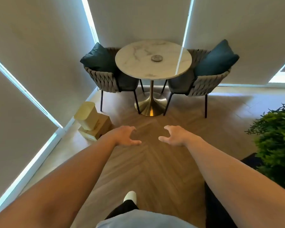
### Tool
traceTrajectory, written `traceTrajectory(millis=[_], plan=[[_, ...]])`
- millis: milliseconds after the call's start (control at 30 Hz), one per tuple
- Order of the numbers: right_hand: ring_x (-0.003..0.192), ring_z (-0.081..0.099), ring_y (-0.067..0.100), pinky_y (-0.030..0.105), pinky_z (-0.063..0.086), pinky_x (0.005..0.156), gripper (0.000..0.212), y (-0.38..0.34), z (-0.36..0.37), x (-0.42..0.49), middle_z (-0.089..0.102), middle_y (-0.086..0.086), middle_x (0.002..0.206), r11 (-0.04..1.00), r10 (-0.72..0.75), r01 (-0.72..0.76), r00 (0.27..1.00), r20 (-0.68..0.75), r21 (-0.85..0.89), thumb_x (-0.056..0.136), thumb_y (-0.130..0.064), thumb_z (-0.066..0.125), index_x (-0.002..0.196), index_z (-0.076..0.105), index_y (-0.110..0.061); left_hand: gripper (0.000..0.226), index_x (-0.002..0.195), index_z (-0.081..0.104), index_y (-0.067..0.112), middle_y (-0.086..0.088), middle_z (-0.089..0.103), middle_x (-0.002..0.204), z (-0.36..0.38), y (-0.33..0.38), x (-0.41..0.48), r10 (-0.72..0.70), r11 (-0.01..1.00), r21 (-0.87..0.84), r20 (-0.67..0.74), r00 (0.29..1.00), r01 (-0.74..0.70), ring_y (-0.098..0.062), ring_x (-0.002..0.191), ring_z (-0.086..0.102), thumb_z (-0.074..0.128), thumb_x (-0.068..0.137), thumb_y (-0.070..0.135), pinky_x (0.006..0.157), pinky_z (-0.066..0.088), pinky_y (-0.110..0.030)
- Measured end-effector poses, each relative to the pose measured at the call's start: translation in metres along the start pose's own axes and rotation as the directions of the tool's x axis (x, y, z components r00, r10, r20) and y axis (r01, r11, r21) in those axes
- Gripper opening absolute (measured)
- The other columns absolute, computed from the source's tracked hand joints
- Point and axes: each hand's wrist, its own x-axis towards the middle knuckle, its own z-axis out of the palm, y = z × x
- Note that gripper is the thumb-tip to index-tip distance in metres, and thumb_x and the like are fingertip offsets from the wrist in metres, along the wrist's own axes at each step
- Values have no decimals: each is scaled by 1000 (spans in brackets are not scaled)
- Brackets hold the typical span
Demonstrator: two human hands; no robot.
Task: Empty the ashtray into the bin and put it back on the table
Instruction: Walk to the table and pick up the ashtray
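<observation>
Herringbone wood floor [155, 162] underfoot; left hand [127, 135] and right hand [175, 136] hang empty over it, fingers spread and curled, apart from each other. Cream bin [86, 116] sits on boxes by the left wall, beyond that a round marble table [138, 63] between two woven chairs, metal ashtray [156, 58] near its centre.

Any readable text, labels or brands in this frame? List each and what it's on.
None readable.
Tan cardboard box under the cream plastic bin: a faint dark print on its side, too blurred to read.
Round grey ashtray on the round white marble table: no marking visible.
</observation>
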Motion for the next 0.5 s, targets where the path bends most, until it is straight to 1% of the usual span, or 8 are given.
traceTrajectory(millis=[233, 367, 500], plan=[[144, 33, 29, 48, 36, 112, 82, 19, -19, 41, 31, 8, 159, 998, 62, -63, 997, 43, 25, 89, -60, 56, 154, 25, -20, 77, 145, 36, 19, -7, 43, 148, -11, -6, 62, 18, 1000, 4, 47, 999, -18, -24, 132, 43, 60, 84, 60, 105, 39, -39], [144, 33, 30, 46, 36, 112, 81, 24, -35, 83, 31, 8, 159, 996, 75, -76, 996, 38, 36, 90, -59, 57, 154, 25, -20, 77, 144, 36, 20, -5, 44, 148, -24, -20, 110, 38, 999, 17, 63, 997, -39, -24, 132, 43, 59, 83, 62, 106, 39, -41], [144, 33, 29, 46, 36, 112, 80, 22, -57, 138, 31, 8, 159, 996, 78, -78, 997, 10, 48, 90, -58, 57, 153, 25, -21, 80, 146, 33, 22, -5, 40, 150, -53, -44, 167, 62, 997, 43, 65, 996, -65, -25, 135, 39, 56, 83, 65, 107, 38, -43]])
